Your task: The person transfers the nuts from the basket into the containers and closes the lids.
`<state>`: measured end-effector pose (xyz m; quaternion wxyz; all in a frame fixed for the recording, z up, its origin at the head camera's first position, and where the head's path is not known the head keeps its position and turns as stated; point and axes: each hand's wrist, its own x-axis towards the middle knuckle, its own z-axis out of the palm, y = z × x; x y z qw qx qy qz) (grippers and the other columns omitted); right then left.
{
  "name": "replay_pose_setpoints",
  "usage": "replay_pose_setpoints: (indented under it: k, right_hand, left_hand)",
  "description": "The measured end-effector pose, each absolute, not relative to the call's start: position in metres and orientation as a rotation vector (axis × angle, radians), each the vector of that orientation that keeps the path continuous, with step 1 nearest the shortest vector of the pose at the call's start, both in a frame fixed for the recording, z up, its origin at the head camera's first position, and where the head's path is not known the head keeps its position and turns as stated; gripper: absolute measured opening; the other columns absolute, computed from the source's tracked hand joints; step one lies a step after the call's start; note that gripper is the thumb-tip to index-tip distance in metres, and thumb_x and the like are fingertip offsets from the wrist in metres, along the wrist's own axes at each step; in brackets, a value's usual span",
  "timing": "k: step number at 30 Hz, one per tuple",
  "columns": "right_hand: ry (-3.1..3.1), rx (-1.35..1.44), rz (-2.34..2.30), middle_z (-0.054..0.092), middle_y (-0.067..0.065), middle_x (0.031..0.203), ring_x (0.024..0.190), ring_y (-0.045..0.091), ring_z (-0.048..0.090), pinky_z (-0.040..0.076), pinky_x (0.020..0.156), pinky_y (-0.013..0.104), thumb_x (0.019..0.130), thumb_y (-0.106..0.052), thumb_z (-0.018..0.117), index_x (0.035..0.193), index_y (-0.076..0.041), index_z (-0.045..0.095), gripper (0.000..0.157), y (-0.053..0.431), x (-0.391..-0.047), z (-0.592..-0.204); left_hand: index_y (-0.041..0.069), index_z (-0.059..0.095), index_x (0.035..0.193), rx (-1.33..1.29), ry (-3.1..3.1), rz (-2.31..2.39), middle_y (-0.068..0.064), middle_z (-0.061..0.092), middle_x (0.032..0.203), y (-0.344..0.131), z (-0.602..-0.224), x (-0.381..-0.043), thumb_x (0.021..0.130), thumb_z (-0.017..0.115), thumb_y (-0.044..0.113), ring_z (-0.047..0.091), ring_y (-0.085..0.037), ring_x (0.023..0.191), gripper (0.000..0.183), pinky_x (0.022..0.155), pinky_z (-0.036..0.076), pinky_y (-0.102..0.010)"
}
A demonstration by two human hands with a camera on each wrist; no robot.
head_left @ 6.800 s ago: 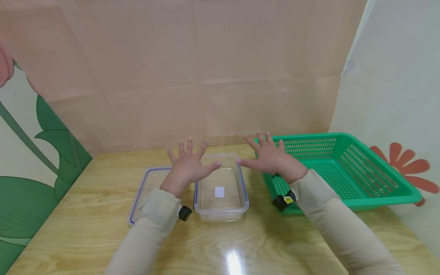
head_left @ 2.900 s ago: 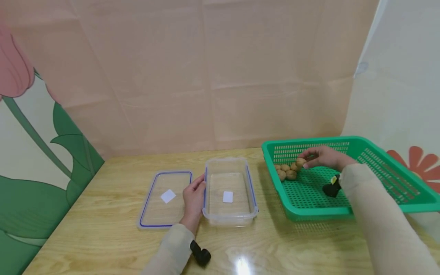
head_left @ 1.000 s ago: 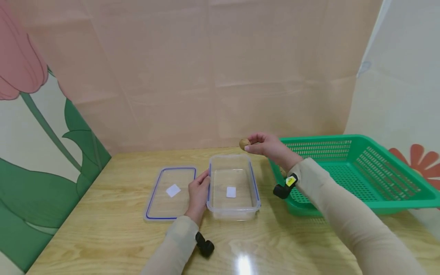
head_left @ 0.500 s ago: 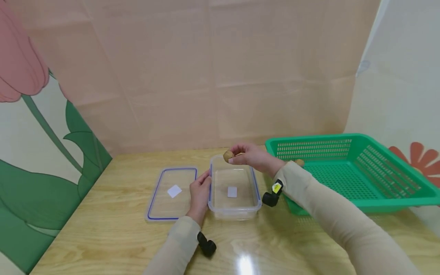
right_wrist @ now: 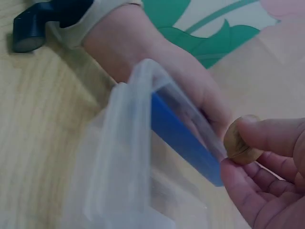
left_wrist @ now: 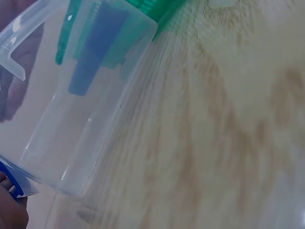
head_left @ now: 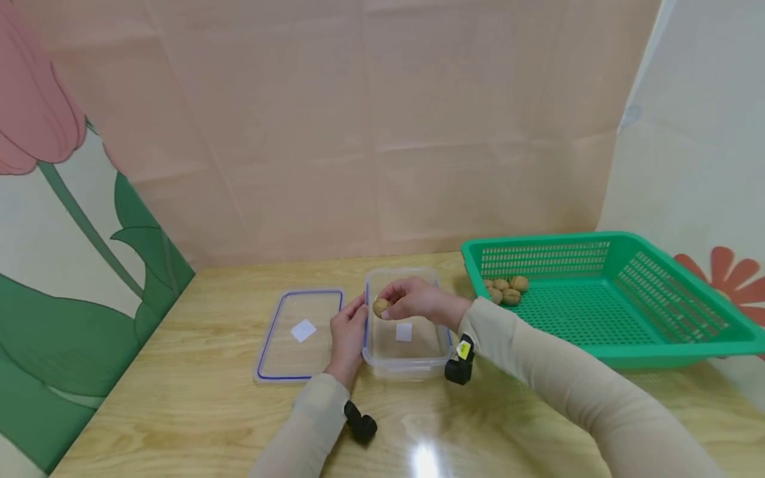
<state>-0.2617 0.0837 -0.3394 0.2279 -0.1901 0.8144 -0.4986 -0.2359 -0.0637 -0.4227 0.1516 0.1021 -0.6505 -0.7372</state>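
My right hand (head_left: 415,299) pinches a walnut (head_left: 380,307) between thumb and fingers over a clear plastic food container (head_left: 406,365). The right wrist view shows the walnut (right_wrist: 240,143) in the fingertips, level with the container's blue-edged side. My left hand (head_left: 346,338) rests along the outside of the container's left wall, its fingers reaching forward at the rim. In the left wrist view, part of the left hand (left_wrist: 12,207) shows beside a blue strip. A small white square (head_left: 404,332) shows in the container, partly below the right hand.
To the left lies a clear lid (head_left: 281,362) with a blue seal and a white square on it. A green basket (head_left: 597,350) stands at right, with several walnuts (head_left: 502,290) in its left end. Behind the wooden table (head_left: 197,411) hangs a beige sheet.
From above empty table the hands parted: the left to the container's side, the right into the basket. The right hand took a walnut, carried it left and lowered it over the container.
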Motion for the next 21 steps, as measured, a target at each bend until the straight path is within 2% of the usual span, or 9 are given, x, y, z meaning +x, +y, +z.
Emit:
replay_pose_setpoints:
  k: [8, 16, 21]
  right_hand:
    - [2.367, -0.445, -1.156, 0.061, 0.001, 0.076, 0.071, 0.013, 0.054, 0.045, 0.063, 0.021, 0.067, 0.002, 0.073, 0.089, -0.002, 0.064, 0.024, 0.073, -0.254, -0.353]
    - [2.345, -0.367, -1.158, 0.058, 0.0, 0.069, 0.064, 0.011, 0.053, 0.045, 0.058, 0.019, 0.063, 0.007, 0.075, 0.085, 0.0, 0.063, 0.026, 0.067, -0.25, -0.371]
    - [2.351, -0.383, -1.185, 0.058, -0.001, 0.067, 0.062, 0.011, 0.053, 0.043, 0.058, 0.018, 0.06, 0.007, 0.076, 0.082, 0.0, 0.063, 0.027, 0.066, -0.249, -0.379]
  left_hand:
    - [0.002, 0.065, 0.113, 0.3, -1.824, -2.161, -0.015, 0.063, 0.118, -0.064, -0.42, -0.236, 0.086, 0.057, 0.007, 0.056, -0.02, 0.109, 0.029, 0.089, 0.048, -0.027]
    - [0.003, 0.064, 0.115, 0.333, -1.847, -2.164, -0.014, 0.06, 0.122, -0.064, -0.42, -0.235, 0.087, 0.056, 0.007, 0.051, -0.022, 0.117, 0.03, 0.098, 0.044, -0.034]
    - [0.004, 0.065, 0.114, 0.341, -1.858, -2.15, -0.013, 0.061, 0.122, -0.063, -0.42, -0.234, 0.085, 0.055, 0.007, 0.051, -0.023, 0.118, 0.031, 0.098, 0.043, -0.035]
